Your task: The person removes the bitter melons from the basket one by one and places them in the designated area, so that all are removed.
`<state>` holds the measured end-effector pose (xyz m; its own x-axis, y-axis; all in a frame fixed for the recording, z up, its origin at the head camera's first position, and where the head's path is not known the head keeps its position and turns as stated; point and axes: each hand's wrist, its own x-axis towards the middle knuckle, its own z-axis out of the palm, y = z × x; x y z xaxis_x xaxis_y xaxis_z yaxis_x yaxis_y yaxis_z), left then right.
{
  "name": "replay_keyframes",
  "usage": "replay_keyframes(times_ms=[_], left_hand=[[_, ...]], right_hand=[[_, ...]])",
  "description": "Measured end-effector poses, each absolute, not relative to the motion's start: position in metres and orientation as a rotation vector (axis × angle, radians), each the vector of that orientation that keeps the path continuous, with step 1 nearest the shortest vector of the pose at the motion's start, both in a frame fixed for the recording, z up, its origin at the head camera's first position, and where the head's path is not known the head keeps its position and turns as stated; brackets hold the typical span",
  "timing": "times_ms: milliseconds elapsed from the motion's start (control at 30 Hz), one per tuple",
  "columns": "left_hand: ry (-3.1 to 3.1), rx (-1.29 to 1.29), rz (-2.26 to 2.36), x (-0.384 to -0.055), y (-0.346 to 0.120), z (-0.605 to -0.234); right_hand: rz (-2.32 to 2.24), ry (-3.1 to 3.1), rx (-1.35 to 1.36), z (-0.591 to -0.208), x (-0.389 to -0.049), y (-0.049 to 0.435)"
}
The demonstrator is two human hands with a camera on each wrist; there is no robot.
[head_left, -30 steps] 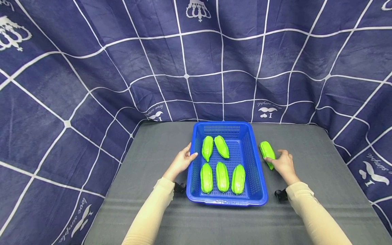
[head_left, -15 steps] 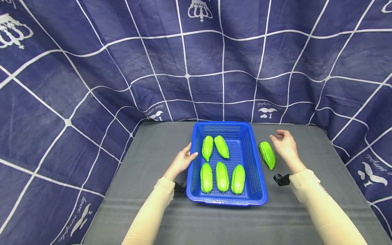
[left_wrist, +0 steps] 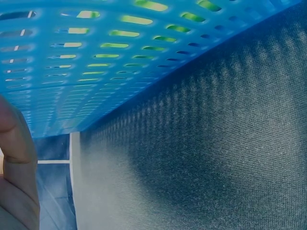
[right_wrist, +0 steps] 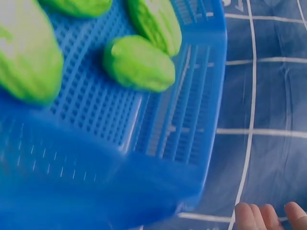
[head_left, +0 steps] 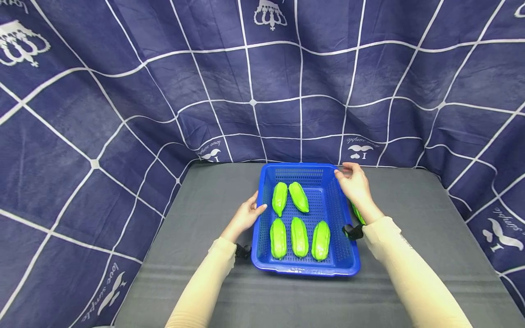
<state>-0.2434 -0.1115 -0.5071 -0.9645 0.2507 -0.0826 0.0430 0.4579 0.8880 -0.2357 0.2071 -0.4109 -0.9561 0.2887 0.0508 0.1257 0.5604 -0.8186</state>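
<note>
A blue perforated plastic basket (head_left: 305, 271) stands on the grey table. Several bright green, ridged, bitter-melon-like vegetables lie inside, two at the back, such as the left one (head_left: 280, 199), and a row in front, such as the middle one (head_left: 300, 237). My left hand (head_left: 244, 215) grips the basket's left rim, thumb over the edge and fingers outside. The left wrist view shows the basket's slotted wall (left_wrist: 29, 86) beside that hand (left_wrist: 19, 158). My right hand (head_left: 356, 186), holding nothing, is at the basket's back right corner. Under its forearm, one more green vegetable (head_left: 358, 214) shows partly, outside the basket.
Dark blue curtain cloth (head_left: 320, 73) with white lines rises behind the table and along its sides. Grey tabletop (head_left: 418, 205) stretches right of the basket. A black wrist camera (head_left: 353, 232) on the right arm overlaps the basket's right rim in the head view.
My right hand has left the green vegetable outside the basket, risen away from it, then swung left to the basket's back right corner. The left hand has stayed on the rim.
</note>
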Motion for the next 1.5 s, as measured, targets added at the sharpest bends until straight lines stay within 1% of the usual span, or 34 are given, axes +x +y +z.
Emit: replay_keyframes(times_ms=[300,467,667,833,1133,1500], left_hand=[[2.535,0.388,1.545,-0.241,-0.115,-0.506],[2.560,0.271,1.488,-0.243,-0.112,-0.505],[2.554,0.221,1.495,-0.244,-0.112,-0.506],[2.510,0.177,1.531,-0.243,-0.114,-0.504],[2.480,0.181,1.576,-0.243,-0.112,-0.501],[2.480,0.203,1.551,-0.242,-0.113,-0.503]], right_hand=[[1.390,-2.639,-0.282,-0.419,-0.247,0.179],[1.419,-2.673,-0.250,-0.428,-0.250,0.163],[1.452,-2.742,-0.233,-0.442,-0.254,0.148],[1.443,-2.771,-0.260,-0.455,-0.258,0.145],[1.376,-2.917,-0.312,-0.475,-0.264,0.143],[1.261,-3.091,-0.252,-0.488,-0.267,0.130]])
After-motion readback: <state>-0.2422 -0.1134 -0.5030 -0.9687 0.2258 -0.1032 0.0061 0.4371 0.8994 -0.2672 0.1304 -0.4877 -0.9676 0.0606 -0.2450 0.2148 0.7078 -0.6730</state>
